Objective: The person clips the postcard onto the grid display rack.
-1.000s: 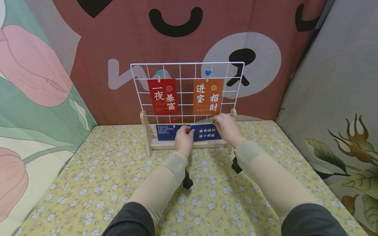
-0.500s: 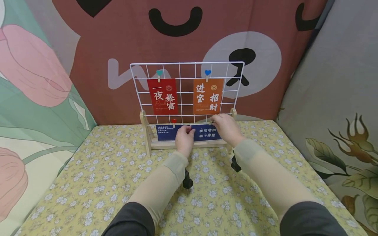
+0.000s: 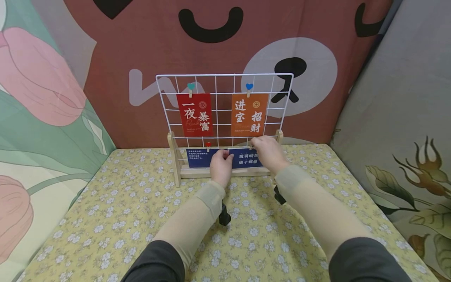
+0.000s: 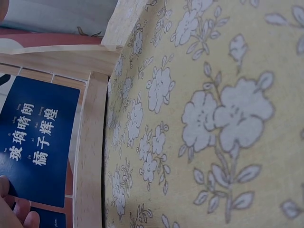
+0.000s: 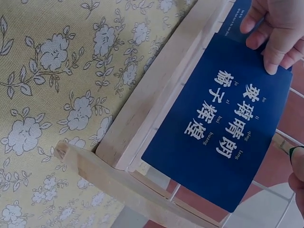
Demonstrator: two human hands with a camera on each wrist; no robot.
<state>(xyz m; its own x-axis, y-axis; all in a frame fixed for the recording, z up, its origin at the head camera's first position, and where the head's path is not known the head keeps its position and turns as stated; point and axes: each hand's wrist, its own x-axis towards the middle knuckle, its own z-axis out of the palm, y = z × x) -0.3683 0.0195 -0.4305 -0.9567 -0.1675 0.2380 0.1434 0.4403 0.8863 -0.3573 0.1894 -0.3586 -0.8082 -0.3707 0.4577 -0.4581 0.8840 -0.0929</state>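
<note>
My left hand (image 3: 221,167) pinches the left upper corner of a dark blue card (image 5: 223,114) with white lettering, held against the white wire grid (image 3: 216,84). At that card's top edge, my right hand (image 3: 270,153) pinches a small wooden clip (image 5: 283,142) with a dark green top, partly hidden by the fingers. The clip lies by the edge; whether it bites the card cannot be made out. Left of it, another blue card (image 3: 197,158) hangs from a clip with a red top (image 3: 208,145). Above hang a red card (image 3: 195,115) and an orange card (image 3: 249,115).
Wooden feet (image 3: 174,160) and a wooden crossbar (image 4: 90,156) hold the grid upright. It stands on a yellow flowered tablecloth (image 3: 141,219). A teal heart clip (image 3: 191,87) and a blue heart clip (image 3: 249,86) hold the upper cards. A printed curtain (image 3: 123,125) hangs behind.
My right hand has shifted slightly left along the blue card's top edge with the clip. The left hand keeps its place on the card's corner.
</note>
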